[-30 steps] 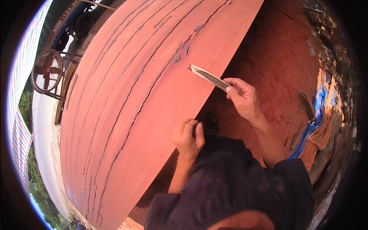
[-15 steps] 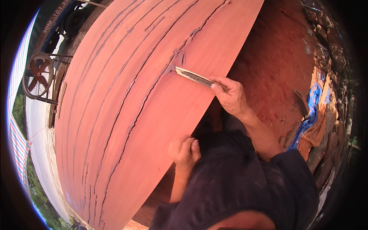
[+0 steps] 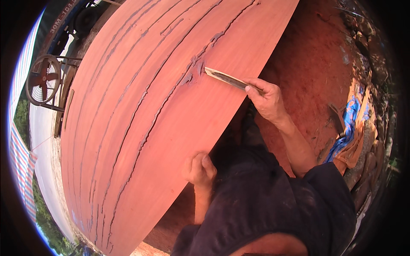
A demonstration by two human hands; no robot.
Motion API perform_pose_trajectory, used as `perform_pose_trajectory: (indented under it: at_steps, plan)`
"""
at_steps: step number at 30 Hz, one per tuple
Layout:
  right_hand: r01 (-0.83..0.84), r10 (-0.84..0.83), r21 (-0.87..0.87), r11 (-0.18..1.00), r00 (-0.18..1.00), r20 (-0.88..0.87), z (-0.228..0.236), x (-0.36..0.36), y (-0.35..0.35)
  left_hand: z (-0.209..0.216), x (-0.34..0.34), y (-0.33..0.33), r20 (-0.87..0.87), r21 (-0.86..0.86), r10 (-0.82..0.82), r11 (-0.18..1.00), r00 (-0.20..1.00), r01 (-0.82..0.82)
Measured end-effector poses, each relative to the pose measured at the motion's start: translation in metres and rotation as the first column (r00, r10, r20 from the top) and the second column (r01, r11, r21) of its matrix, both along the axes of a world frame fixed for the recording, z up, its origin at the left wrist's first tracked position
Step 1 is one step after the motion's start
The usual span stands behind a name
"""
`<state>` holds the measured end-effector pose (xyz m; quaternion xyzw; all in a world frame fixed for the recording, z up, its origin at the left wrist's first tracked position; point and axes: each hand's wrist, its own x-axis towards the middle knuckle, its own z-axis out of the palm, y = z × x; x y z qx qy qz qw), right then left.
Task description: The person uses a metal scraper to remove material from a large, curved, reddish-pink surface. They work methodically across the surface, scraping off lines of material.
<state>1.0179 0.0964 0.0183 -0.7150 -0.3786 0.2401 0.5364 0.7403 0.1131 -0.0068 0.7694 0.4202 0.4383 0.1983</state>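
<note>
A large reddish wooden slab (image 3: 179,128) slants across the view, with long dark lines of paste along its cracks. My right hand (image 3: 268,101) pinches a thin, flat putty stick (image 3: 225,78), pale along one edge and smeared dark. Its far tip meets the slab beside a patch of smeared dark paste (image 3: 195,70) on the nearest long crack. My left hand (image 3: 200,170) is curled into a fist on the slab's near edge; I see nothing in it.
A caged fan (image 3: 44,80) stands beyond the slab at the left, near a dark vehicle (image 3: 64,21). Striped sheeting (image 3: 21,158) hangs at the far left. Reddish ground (image 3: 307,81) lies to the right, with blue sheeting (image 3: 350,119) and piled wood (image 3: 371,158).
My right hand and the putty stick have moved to the right, off the crack. The dark paste patch is spread wider. My left fist stays on the slab's edge.
</note>
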Motion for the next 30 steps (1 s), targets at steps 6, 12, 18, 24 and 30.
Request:
perform_pose_trajectory:
  at_steps: [6,12,18,24,30]
  plan:
    - [-0.008,0.008,-0.001,1.000,0.992,0.124,0.000,0.001,0.008,-0.001,0.006,-0.001,-0.028,0.008,0.038,0.999,0.999,-0.038]
    - [-0.025,0.028,-0.023,0.999,0.990,0.138,0.007,-0.002,0.006,0.000,0.008,0.001,-0.050,0.044,0.036,0.998,0.998,-0.034]
    - [-0.046,0.046,-0.003,0.999,0.971,0.234,0.003,0.001,0.009,0.002,0.010,0.001,-0.068,0.022,0.031,0.999,0.997,-0.029]
    - [-0.110,0.098,0.014,0.994,0.927,0.363,0.003,0.003,0.012,0.000,0.010,0.001,-0.082,0.047,0.036,0.998,0.996,-0.033]
    - [-0.227,0.244,-0.100,0.969,0.944,0.221,0.011,0.014,0.003,-0.001,0.011,0.000,-0.066,0.031,0.044,0.999,0.997,-0.043]
